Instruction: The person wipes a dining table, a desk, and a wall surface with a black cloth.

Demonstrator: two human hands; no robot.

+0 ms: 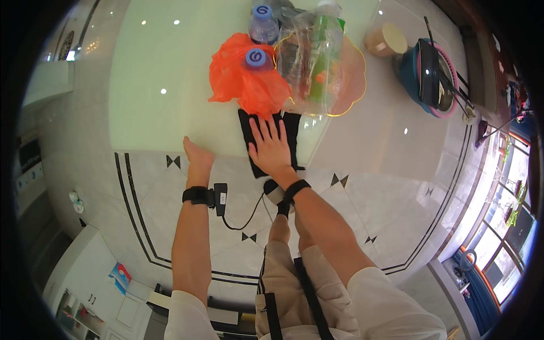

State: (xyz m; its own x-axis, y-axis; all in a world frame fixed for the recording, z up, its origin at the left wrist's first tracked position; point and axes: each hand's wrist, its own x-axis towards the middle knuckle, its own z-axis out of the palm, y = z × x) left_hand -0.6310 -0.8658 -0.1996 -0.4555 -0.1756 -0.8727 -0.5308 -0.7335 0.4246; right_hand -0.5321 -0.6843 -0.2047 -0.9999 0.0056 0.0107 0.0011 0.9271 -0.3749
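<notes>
My right hand (271, 148) lies flat on a folded black cloth (247, 127) at the table's near edge, fingers spread and pointing away from me. The fingertips come close to a crumpled orange-red plastic bag (238, 73) just beyond the cloth. My left hand (199, 157) is at the table edge, left of the cloth and apart from it. It is seen nearly end-on, so how its fingers are bent cannot be made out. Nothing shows in it.
Behind the bag stand a blue-capped bottle (263, 28) and a gold-rimmed pink tray (355, 85) bearing a clear plastic package (311, 62). Farther right are a beige cup (386, 39) and a blue-and-pink basin (411, 79). A cable (243, 228) hangs from my left wrist device.
</notes>
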